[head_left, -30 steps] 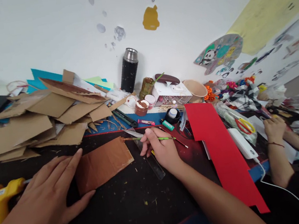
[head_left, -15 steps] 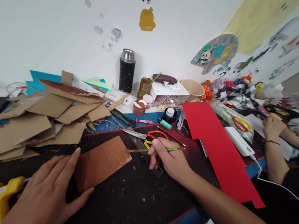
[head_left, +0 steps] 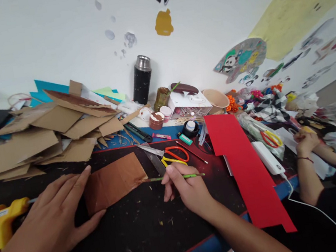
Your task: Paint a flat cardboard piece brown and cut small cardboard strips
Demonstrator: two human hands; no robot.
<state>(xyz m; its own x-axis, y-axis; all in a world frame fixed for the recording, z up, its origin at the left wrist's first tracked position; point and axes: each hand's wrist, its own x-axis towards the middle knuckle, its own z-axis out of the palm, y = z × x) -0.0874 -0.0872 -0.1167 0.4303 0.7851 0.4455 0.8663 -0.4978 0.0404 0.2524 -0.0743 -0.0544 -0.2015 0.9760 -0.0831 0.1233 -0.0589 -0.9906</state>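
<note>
A rectangular piece of cardboard (head_left: 115, 182) coated in brown paint lies on the black mat (head_left: 134, 236). My left hand (head_left: 62, 209) rests with spread fingers at its left edge, thumb and fingertips touching it. My right hand (head_left: 184, 184) pinches a green-handled paintbrush (head_left: 196, 175), whose bristles touch the cardboard's lower right corner. Scissors (head_left: 172, 155) with red and yellow handles lie just beyond the right hand. A clear ruler (head_left: 155, 161) is partly hidden behind that hand.
A yellow glue gun (head_left: 2, 222) lies at far left, below stacked cardboard scraps (head_left: 13, 149). An open brown paint jar (head_left: 156, 120) and a black thermos (head_left: 141, 81) stand behind. Red board (head_left: 243, 165) lies right. Another person's hand (head_left: 306, 141) works at far right.
My right hand has drawn the paintbrush tip down along the cardboard's right edge to its lower corner. My left hand has stayed in place.
</note>
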